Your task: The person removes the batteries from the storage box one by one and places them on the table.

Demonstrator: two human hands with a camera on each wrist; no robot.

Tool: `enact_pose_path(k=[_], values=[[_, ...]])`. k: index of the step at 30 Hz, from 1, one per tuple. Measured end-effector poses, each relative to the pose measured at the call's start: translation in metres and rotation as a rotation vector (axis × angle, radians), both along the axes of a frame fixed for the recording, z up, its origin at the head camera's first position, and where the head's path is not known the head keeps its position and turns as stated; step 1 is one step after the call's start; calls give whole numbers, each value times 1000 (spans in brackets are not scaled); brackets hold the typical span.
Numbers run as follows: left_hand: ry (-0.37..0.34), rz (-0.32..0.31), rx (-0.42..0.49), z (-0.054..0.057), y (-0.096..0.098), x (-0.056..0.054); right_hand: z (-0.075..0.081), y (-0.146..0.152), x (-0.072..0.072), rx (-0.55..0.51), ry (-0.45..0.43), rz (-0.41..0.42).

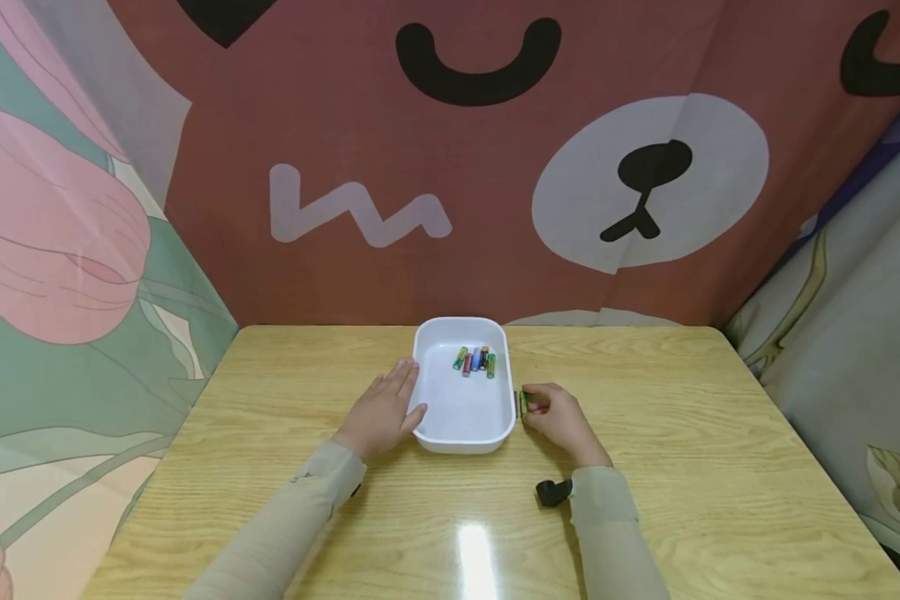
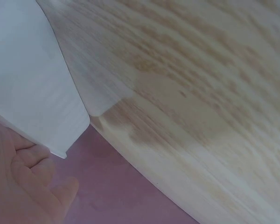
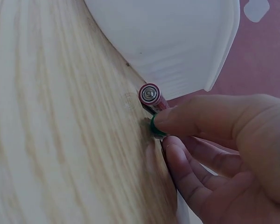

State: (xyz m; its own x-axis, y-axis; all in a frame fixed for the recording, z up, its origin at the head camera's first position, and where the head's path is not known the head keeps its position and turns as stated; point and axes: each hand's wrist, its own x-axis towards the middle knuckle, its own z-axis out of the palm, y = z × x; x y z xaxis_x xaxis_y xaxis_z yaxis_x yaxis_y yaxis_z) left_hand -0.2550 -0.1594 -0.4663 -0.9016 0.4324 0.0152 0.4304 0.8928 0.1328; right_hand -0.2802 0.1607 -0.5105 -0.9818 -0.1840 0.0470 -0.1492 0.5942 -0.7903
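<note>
My left hand [image 1: 381, 414], fingers extended, rests against a white tray's [image 1: 461, 417] left side, my right hand [image 1: 560, 418] pinches a green battery [image 1: 524, 404] at right, a red battery [image 3: 150, 94] just beside it.

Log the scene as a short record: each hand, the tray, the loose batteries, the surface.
Left hand: fingers against the left side of the white tray
Right hand: pinches a green battery
Tray contents: five batteries, grouped toward the far end
Outside tray: a red battery, between tray and green battery
Surface: wood-grain table
</note>
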Motion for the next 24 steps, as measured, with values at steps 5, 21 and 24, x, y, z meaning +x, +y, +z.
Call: enact_pose_path(k=[5,21,24], values=[[7,-2,4,0,0,1,0,1,0,-6,-6,-3],[3,10,4,-3,-1,-1,1,1,0,-11,-7,-20],[1,9,4,-3,0,-1,3,1,1,-11,-12,-26]])
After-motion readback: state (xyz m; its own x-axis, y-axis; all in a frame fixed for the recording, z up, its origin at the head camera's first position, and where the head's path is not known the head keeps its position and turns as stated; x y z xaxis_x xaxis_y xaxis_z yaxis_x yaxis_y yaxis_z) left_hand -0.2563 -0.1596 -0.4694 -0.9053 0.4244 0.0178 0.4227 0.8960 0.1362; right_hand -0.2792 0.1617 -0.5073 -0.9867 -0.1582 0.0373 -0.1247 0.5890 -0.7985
